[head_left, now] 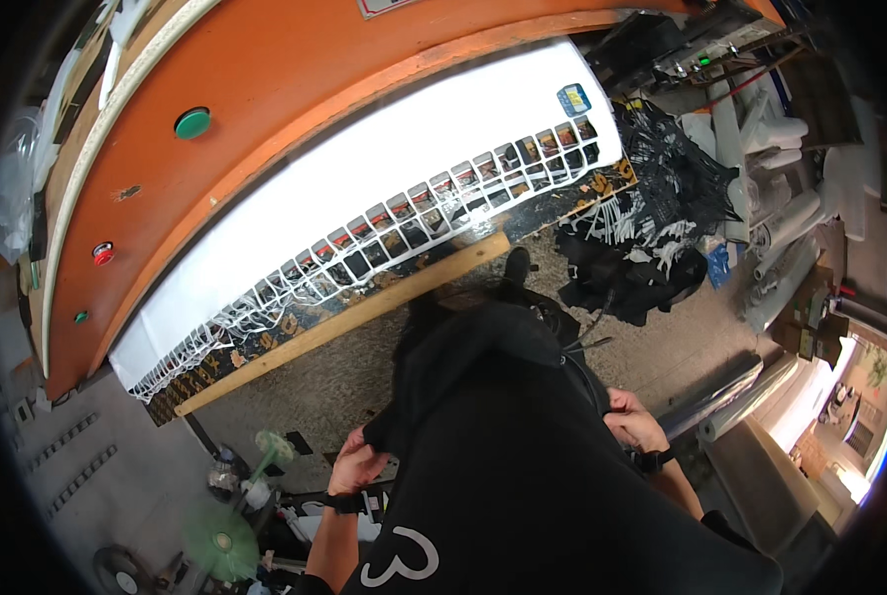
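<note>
Cloth (523, 426), black and matte with soft folds, lies between my two hands. My left hand (357, 464) pinches its left edge; my right hand (637, 423) curls close against the other side, though I cannot tell whether it grips. Ahead, a straight wooden strip (344, 325) fronts a smooth white sheet (364, 159) with a netlike edge. Speckled floor (315, 387) opens between strip and left hand.

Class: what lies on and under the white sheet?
The white sheet bears a small blue device at its right end. Grey, red and dark patches show through its cut-outs; the solid part hides whatever is beneath.
</note>
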Demonstrator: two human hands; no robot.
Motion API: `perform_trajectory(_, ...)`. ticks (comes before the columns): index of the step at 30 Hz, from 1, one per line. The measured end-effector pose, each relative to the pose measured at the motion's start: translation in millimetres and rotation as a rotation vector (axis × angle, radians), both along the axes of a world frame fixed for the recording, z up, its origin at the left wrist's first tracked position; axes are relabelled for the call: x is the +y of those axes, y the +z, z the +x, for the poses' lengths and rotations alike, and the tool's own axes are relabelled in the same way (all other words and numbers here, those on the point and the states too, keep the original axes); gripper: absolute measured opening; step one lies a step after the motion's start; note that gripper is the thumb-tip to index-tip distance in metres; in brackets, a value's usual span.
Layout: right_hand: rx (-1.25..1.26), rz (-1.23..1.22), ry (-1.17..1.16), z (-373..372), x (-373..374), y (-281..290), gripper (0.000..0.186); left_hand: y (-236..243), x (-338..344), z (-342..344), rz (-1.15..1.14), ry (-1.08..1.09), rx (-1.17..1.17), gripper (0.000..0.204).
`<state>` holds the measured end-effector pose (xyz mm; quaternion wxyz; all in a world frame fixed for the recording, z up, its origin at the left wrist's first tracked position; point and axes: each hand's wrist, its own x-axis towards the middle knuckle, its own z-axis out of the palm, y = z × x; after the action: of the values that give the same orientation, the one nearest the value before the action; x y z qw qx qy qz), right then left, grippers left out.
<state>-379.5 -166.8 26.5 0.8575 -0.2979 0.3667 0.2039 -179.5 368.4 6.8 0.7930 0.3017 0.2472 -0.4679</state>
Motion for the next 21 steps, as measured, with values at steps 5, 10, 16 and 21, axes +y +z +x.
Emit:
perform_trajectory(5,0.094,0.094,0.223,-22.5,1.4,1.4,0.037,-7.4,23.0,-12.9,0.184,-0.240,0.037,0.053)
perform_trajectory(10,0.020,0.108,-0.260,-38.7,7.5,4.6,0.029,-0.8,43.5,-43.9,0.459,-1.008,-0.072,0.048)
perform_trajectory(16,0.229,0.080,-0.041,-97.0,37.2,-25.6,0.028,-6.8,52.0,-114.9,0.656,-0.983,0.006,0.029)
perform_trajectory(21,0.308,0.036,0.063,-103.5,60.0,-61.3,0.023,-33.0,54.4,-147.5,0.740,-0.693,0.076,0.018)
